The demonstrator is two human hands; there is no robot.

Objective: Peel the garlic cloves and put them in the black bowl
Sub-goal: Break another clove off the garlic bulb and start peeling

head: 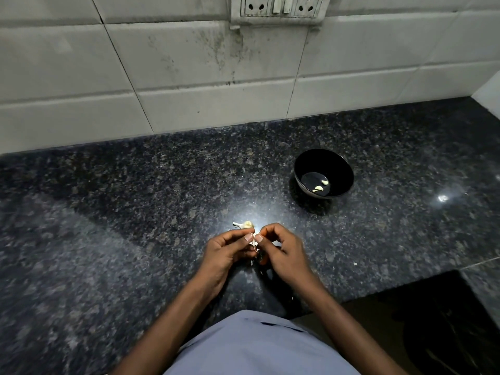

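Speckled granite counter (135, 212), white tiled wall (189, 77), black bowl (308, 163) holding 2 cloves, left hand (230, 251), right hand (281, 253) pinching garlic clove (254, 242)

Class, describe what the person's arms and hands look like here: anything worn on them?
Both forearms are bare, with no sleeves in view. The left hand and right hand show no gloves, rings, watch or bracelets. Thumbnails look short and unpainted. A light blue-grey garment covers the torso.

The clove (254, 243) at lower centre is mostly hidden between the curled fingers (244, 236) of both hands; only a scrap of pale skin shows. The garlic piece (244, 225) just above them is too small to tell apart. The top edge cuts off the socket (278, 8). The lower right corner is too dark to read.
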